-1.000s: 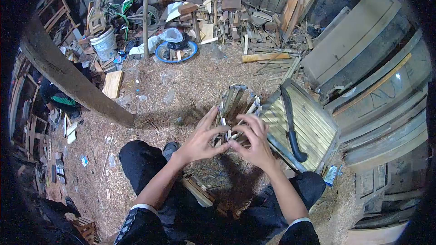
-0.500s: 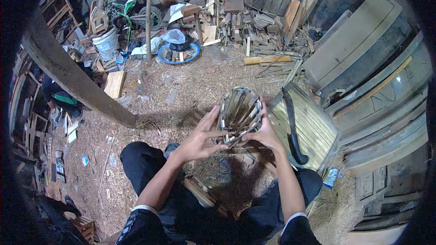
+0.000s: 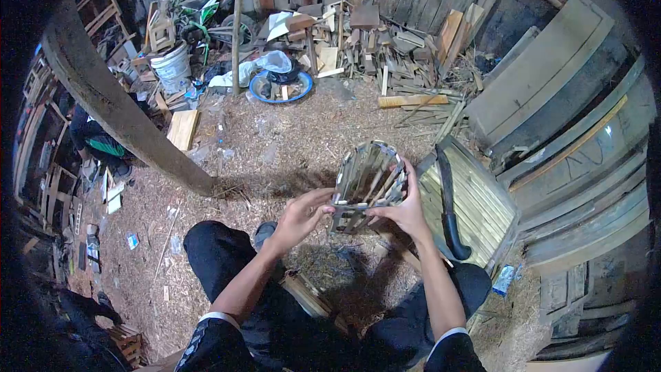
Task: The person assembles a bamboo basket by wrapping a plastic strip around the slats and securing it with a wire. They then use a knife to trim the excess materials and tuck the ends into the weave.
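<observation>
In front of my knees I hold a basket-like frame of thin wooden slats (image 3: 349,165), its open rim tilted up toward me. My right hand (image 3: 406,215) wraps its right side, with the thumb on the near rim. At the left edge, my left hand (image 3: 300,216) pinches the frame between thumb and fingers; the fingertips are partly hidden. Right of my right hand, a machete with a black handle (image 3: 452,234) lies on a slatted panel of pale strips (image 3: 485,217).
A wooden post (image 3: 131,110) slants across the left. Behind are a blue-rimmed basin (image 3: 289,99), a white bucket (image 3: 172,71) and a pile of wood scraps (image 3: 406,45). Large boards (image 3: 544,62) lean on the right. Another person's leg (image 3: 103,145) shows at far left.
My left hand has gone from spread fingers to a pinch on the frame's left edge. The frame has tipped so more of its near outer side shows. The camera view has shifted slightly.
</observation>
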`<state>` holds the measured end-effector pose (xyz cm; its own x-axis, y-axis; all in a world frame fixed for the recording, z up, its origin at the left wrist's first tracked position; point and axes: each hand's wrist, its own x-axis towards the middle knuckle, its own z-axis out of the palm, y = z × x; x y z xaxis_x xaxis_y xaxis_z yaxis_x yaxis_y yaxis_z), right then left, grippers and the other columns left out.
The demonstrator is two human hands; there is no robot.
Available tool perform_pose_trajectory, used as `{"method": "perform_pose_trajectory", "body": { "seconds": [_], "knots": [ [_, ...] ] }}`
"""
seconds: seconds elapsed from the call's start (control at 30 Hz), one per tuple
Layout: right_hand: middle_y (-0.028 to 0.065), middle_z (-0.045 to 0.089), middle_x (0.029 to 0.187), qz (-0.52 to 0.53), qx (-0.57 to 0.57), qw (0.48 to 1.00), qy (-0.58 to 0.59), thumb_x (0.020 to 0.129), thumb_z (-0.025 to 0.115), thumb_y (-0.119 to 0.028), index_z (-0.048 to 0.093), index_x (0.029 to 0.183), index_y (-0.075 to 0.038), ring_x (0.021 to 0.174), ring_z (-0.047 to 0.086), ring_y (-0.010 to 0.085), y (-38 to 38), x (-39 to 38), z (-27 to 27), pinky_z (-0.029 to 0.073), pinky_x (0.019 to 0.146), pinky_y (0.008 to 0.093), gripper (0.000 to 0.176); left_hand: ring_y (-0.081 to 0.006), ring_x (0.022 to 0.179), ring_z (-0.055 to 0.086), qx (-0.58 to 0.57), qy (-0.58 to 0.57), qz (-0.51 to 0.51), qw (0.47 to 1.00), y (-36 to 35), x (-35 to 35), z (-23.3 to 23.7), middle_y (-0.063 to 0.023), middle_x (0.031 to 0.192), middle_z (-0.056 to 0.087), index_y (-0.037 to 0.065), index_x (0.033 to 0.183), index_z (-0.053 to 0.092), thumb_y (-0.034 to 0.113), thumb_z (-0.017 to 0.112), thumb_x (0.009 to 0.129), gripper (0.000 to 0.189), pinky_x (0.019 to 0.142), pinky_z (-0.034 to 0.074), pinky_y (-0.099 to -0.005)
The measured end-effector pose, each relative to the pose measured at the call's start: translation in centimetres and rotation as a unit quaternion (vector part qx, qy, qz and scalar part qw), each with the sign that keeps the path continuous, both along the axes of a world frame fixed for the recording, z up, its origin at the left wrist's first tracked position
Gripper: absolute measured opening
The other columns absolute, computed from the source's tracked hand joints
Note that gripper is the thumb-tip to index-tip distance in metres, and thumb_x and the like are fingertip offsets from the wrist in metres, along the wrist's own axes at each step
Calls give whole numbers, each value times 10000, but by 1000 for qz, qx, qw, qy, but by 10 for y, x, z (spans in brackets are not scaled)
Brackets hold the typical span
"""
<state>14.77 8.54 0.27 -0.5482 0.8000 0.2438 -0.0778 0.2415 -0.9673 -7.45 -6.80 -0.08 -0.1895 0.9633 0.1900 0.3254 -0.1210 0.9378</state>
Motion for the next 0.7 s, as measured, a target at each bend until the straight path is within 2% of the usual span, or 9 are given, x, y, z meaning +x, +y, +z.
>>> {"method": "perform_pose_trajectory", "body": {
  "seconds": [0.07, 0.23, 0.3, 0.43, 0.5, 0.57, 0.63, 0.67, 0.7],
  "knots": [
    [109, 491, 1366, -28, -9, 1000, -6, 504, 1007, -187, 302, 1507, -56, 1237, 513, 220, -15, 0, 4, 443, 1057, 369, 1233, -241, 1272, 575, -15, -54, 59, 997, -3, 3, -2, -194, 1354, 609, 4, 1234, 672, 82, 647, 959, 287, 997, 513, -361],
    [80, 559, 1217, -107, 31, 994, 17, 554, 987, -130, 424, 1402, -7, 1106, 569, 177, -44, 0, 23, 493, 969, 339, 1025, -284, 1342, 507, 122, -87, 105, 983, 0, -4, 1, -195, 1396, 576, -9, 1269, 642, 81, 569, 1005, 288, 1084, 436, -388],
    [117, 603, 1222, -117, 23, 993, 22, 594, 980, -201, 470, 1349, 20, 1126, 569, 187, -56, 4, 30, 455, 1002, 343, 938, -305, 1305, 540, 128, -63, 154, 978, 0, 6, 7, -195, 1370, 594, -7, 1331, 586, 111, 514, 1035, 326, 1098, 418, -394],
    [114, 672, 1035, -152, 14, 986, -61, 636, 960, -287, 588, 1192, 36, 929, 646, 204, -66, 14, 28, 529, 851, 357, 743, -329, 1396, 402, 30, -36, 157, 986, 11, 15, -6, -218, 1494, 424, 9, 1518, 312, 321, 413, 1079, 548, 1151, 324, -436],
    [129, 678, 992, -184, 224, 935, -204, 630, 948, -368, 618, 1128, 22, 888, 664, 236, -59, 23, 16, 543, 799, 364, 713, -322, 1461, 281, -22, -69, 148, 986, 15, 19, -1, -224, 1557, 305, 19, 1550, 199, 384, 400, 1073, 634, 1183, 250, -440],
    [167, 635, 1131, -171, 268, 928, -193, 616, 940, -402, 643, 1077, -6, 936, 656, 267, -42, 31, 20, 546, 771, 376, 676, -294, 1436, 319, 15, -74, 139, 987, 25, 20, 0, -174, 1514, 378, 37, 1537, 228, 394, 400, 1071, 611, 1194, 223, -414],
    [156, 494, 1350, -169, 238, 939, -183, 573, 950, -423, 588, 1226, -26, 1254, 513, 282, -28, 39, 22, 441, 1042, 425, 845, -301, 1488, 231, 5, -108, 109, 988, 28, 25, 2, -190, 1581, 287, 45, 1566, 154, 339, 423, 1072, 634, 1213, 173, -409],
    [152, 312, 1533, -146, 219, 949, -173, 525, 967, -430, 438, 1450, -93, 1409, 364, 293, -20, 42, 16, 357, 1134, 425, 1117, -323, 1501, 192, 25, -124, 102, 987, 28, 31, -3, -209, 1603, 222, 42, 1574, 82, 364, 432, 1066, 697, 1212, 181, -422],
    [152, 312, 1533, -150, 217, 949, -175, 525, 967, -430, 438, 1450, -93, 1409, 364, 293, -21, 39, 14, 357, 1134, 425, 1117, -344, 1514, 153, 45, -139, 95, 985, 28, 38, -4, -229, 1625, 156, 39, 1583, 9, 390, 442, 1061, 764, 1211, 190, -434]
  ]
}}
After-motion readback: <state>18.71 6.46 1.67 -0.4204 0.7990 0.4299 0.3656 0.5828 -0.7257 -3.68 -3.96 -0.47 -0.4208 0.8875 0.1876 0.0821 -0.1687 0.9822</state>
